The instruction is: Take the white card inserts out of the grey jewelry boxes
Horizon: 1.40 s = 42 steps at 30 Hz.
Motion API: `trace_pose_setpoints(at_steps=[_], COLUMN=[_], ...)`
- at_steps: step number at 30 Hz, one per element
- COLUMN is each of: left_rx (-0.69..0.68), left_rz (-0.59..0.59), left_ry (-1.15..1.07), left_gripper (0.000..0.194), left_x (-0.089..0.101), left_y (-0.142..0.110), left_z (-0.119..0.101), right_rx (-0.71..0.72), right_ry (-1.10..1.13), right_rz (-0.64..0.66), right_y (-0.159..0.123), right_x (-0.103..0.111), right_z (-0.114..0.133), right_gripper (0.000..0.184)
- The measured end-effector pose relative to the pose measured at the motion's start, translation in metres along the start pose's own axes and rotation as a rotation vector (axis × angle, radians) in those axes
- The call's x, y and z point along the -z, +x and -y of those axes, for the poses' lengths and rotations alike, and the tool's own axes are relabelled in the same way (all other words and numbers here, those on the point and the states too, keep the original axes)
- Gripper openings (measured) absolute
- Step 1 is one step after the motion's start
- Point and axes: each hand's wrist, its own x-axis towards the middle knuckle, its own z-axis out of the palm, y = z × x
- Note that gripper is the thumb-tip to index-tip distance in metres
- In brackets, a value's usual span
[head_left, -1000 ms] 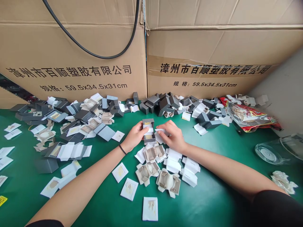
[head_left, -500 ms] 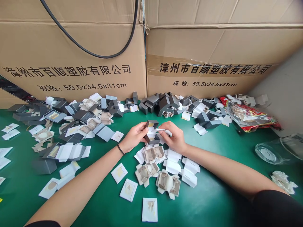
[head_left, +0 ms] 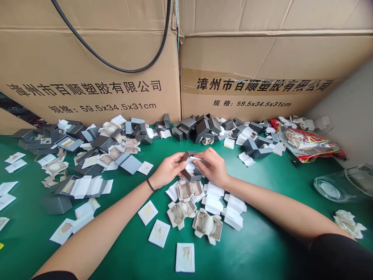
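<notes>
My left hand (head_left: 169, 170) grips the left side of a small dark grey cardboard box (head_left: 194, 177), which is open and tilted. White paper (head_left: 190, 165) shows inside the box. At the box's right side my right hand (head_left: 213, 167) is closed, its thumb and fingers pinching a white paper piece at the opening. Just below both hands lie torn cardboard inserts (head_left: 181, 214) with brown insides, and folded white papers (head_left: 234, 212). Several square white cards (head_left: 185, 257) with torn brown patches lie nearer to me.
Piles of dark grey boxes (head_left: 201, 130) and torn paper line the back of the green table (head_left: 262, 249), against large brown cartons (head_left: 116, 50). On the right are a red plastic food bag (head_left: 311, 142), a clear container (head_left: 329, 190) and crumpled tissue (head_left: 348, 224). A black cable (head_left: 131, 70) hangs above.
The small box has turned and tilted in my left hand, shifting slightly right and down. My right hand has moved a little, still at the white paper.
</notes>
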Motion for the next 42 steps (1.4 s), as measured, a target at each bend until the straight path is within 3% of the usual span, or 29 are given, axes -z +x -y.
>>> trace_pose_setpoints(at_steps=[6,16,23,29,38,42], left_rx=[-0.002,0.008,-0.022,-0.054,-0.132,-0.134], left_rz=[-0.022,-0.009,0.054,0.095,0.072,-0.006], left_ry=[-0.011,0.024,0.075,0.053,0.162,0.200], left_gripper=[0.037,0.035,0.035,0.042,0.029,0.024], left_x=[-0.001,-0.004,-0.004,-0.004,-0.005,-0.008], left_y=[0.000,-0.003,-0.003,-0.002,-0.003,-0.004], left_z=[-0.001,-0.006,-0.004,-0.002,0.002,0.000], right_rx=[0.131,0.167,0.084,0.040,0.031,-0.031], right_ry=[-0.039,-0.097,-0.040,-0.039,-0.035,-0.017], right_rz=[0.068,-0.026,-0.058,0.012,0.051,0.087], right_y=[-0.002,-0.002,-0.001,-0.001,-0.003,-0.002], right_x=[-0.001,0.000,0.000,0.000,-0.003,-0.003], right_z=[-0.006,-0.006,-0.004,0.000,0.004,0.001], right_gripper=[0.019,0.013,0.019,0.011,0.007,0.013])
